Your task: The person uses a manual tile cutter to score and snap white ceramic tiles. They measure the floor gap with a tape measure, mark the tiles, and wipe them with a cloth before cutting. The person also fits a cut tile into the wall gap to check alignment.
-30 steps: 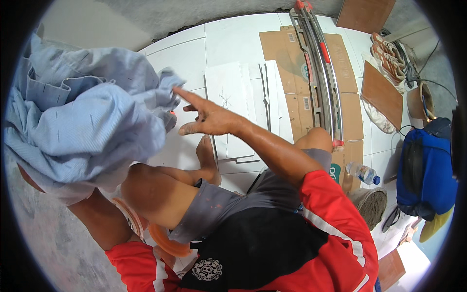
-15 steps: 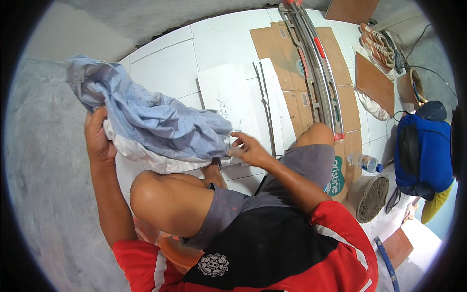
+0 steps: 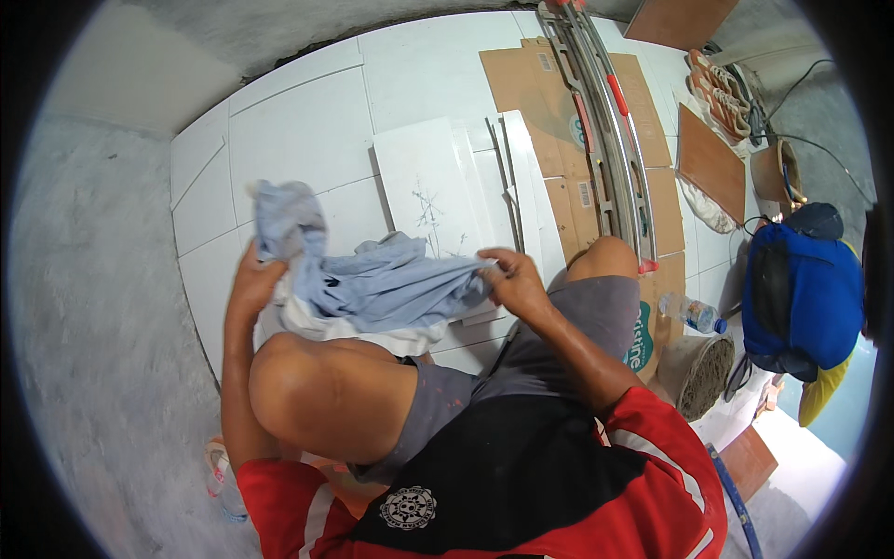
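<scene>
A crumpled light blue cloth garment (image 3: 382, 289) with white fabric (image 3: 335, 326) beneath it stretches between my two hands, low over my knees. My left hand (image 3: 259, 278) grips its bunched left end, which rises in a fold. My right hand (image 3: 507, 279) pinches the thin right end with curled fingers. Just beyond the cloth lie stacked white tiles (image 3: 410, 177) with dark marks on the top one and narrow cut strips along their right side.
A long tile cutter (image 3: 626, 177) rests on cardboard (image 3: 517, 79). At the right are brown tiles (image 3: 708, 154), sandals (image 3: 722, 93), buckets (image 3: 698, 377), cables, a plastic bottle (image 3: 694, 312) and a blue backpack (image 3: 805, 289). A grey wall (image 3: 102, 261) borders the left.
The garment has dropped from a big raised bundle at the left to a flatter, narrower stretch nearer the centre. My left hand moved rightward; my right hand now grips the cloth's end.
</scene>
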The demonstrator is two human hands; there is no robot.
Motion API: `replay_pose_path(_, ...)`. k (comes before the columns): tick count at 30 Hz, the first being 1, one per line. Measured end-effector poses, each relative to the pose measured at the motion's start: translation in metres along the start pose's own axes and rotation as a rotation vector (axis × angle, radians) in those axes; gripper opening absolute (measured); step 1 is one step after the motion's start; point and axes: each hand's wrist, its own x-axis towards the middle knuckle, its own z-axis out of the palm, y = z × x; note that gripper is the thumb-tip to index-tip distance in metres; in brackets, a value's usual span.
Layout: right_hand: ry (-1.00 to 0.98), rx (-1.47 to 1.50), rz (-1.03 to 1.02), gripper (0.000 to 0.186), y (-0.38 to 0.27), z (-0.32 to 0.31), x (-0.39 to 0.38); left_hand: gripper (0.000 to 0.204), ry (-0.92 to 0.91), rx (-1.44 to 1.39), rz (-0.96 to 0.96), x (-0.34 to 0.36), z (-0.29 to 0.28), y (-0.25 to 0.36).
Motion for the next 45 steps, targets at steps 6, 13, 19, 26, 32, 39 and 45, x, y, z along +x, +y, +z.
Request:
replay_pose_path(6, 0.086, -0.696, -0.581, 0.057, 0.041, 0.033, -0.004, 0.087, -0.374, 0.666, -0.044, 0.041, 0.063, 0.004)
replay_pose_path(13, -0.150, -1.206, -0.295, 0.074, 0.060, 0.050, -0.023, 0.096, -0.288, 0.426, 0.317, 0.121, 0.100, 0.035)
replay_pose_path(19, -0.221, -1.228, -0.230, 0.074, 0.047, 0.052, -0.018, 0.081, -0.219, 0.789, 0.509, 0.199, 0.155, 0.033)
replay_pose_path(26, -0.177, -1.181, -0.317, 0.077, 0.018, 0.053, 0.028, 0.086, -0.241, 0.807, 0.416, 0.200, 0.166, 0.052)
replay_pose_path(32, -0.083, -1.116, -0.400, 0.083, 0.001, 0.055, 0.074, 0.088, -0.247, 0.841, 0.360, 0.207, 0.169, 0.053)
replay_pose_path(39, -0.272, -1.113, -0.282, 0.081, 0.039, 0.033, -0.017, 0.091, -0.228, 0.832, 0.343, 0.208, 0.169, 0.060)
replay_pose_path(45, -0.168, -1.108, -0.314, 0.088, 0.028, 0.042, 0.016, 0.095, -0.267, 0.821, 0.368, 0.207, 0.170, 0.063)
